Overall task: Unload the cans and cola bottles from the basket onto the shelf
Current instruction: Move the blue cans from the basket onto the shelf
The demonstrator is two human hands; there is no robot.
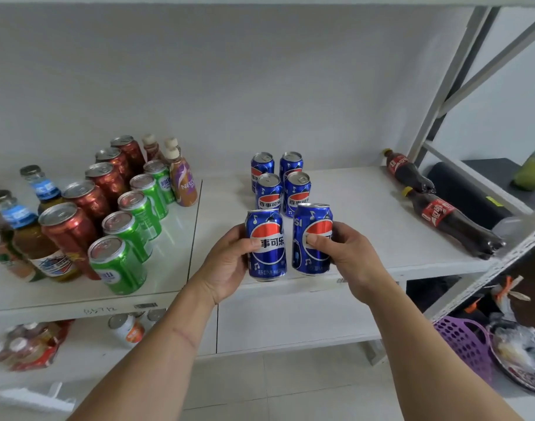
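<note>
My left hand [226, 262] grips a blue Pepsi can [267, 256] upright at the front edge of the white shelf [366, 226]. Beside it, my right hand [345, 253] holds a second blue Pepsi can [311, 256], also upright. Right behind them several more Pepsi cans [283, 185] stand in two columns. Two cola bottles [448, 223] with red labels lie on their sides at the shelf's right end. A purple basket [466, 344] sits low on the right, partly hidden by the shelf frame; what it holds is hidden.
On the left half of the shelf stand rows of red cans [86, 202] and green cans [129, 232], plus tea bottles [26, 226] and small coffee bottles [181, 177]. A grey upright frame [448, 86] bounds the right. Packs lie on the lower shelf [32, 347].
</note>
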